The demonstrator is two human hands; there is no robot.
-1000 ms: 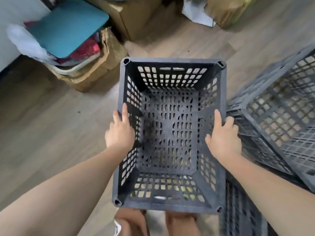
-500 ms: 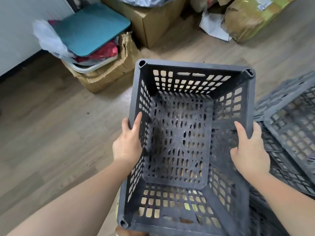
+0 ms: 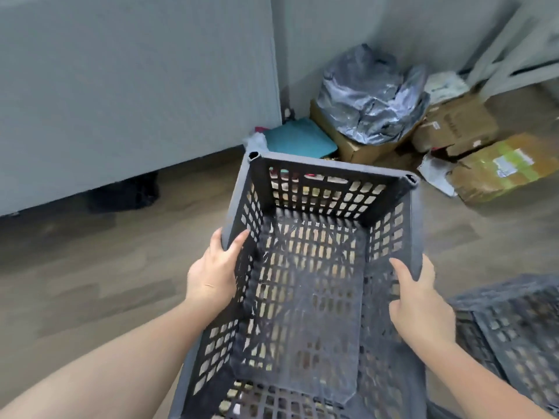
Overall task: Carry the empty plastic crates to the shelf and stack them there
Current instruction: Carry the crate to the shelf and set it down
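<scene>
- You have one dark gray crate [image 3: 305,285] up off the floor, out in front of you, with its open top facing you.
- Your left hand [image 3: 211,276] is closed on the left rim, thumb on the inside of the rim and the other fingers hidden behind the wall.
- Your right hand [image 3: 420,303] is closed on the right rim the same way, thumb inside.
- The crate looks empty. You can see the wood floor [image 3: 90,282] through the holes in its bottom.
- So picking up looks done, and the carrying is still to do.
- More crates [image 3: 511,322] sit low on your right. They still need to go too.
- No crate is stacked anywhere yet, as far as I can see.
- A pale frame [image 3: 511,52] at the top right may be the shelf, but I cannot tell for sure.
- Cardboard boxes [image 3: 453,128] and a gray plastic bag [image 3: 369,101] lie ahead by the wall, so I think you will need to walk around them.
</scene>
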